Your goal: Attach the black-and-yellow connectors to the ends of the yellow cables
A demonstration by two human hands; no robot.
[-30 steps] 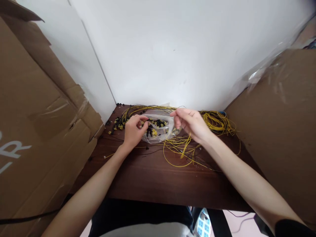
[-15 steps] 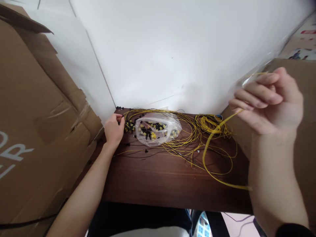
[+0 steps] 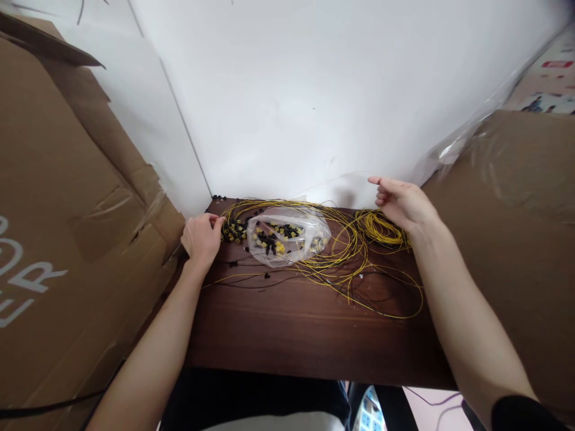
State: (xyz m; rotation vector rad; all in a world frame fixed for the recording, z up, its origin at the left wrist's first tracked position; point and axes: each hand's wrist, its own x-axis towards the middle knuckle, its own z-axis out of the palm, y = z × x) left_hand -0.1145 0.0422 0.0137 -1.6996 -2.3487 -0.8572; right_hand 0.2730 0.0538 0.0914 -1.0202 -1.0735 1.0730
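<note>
My left hand (image 3: 202,238) is at the left end of the table, thumb and fingers pinched together beside a heap of small black and yellow connectors (image 3: 233,230). What sits between those fingertips is hidden. A large loop of thin yellow and black wires (image 3: 354,251) runs from that heap to the right. My right hand (image 3: 402,203) is raised above a smaller yellow wire coil (image 3: 381,229). Its index finger points left while the other fingers curl loosely, and no wire shows in it. Between the hands lies a clear plastic bag (image 3: 269,259) with black and yellow connectors.
A tall cardboard box (image 3: 58,197) bounds the left side, and another cardboard box (image 3: 507,239) the right. Behind the brown table (image 3: 314,341) rises a white wall (image 3: 287,102). Small black pieces (image 3: 218,197) lie in the back left corner.
My right hand has moved left and down from the right side; the yellow wire that trailed from it no longer shows there. My left hand has barely shifted.
</note>
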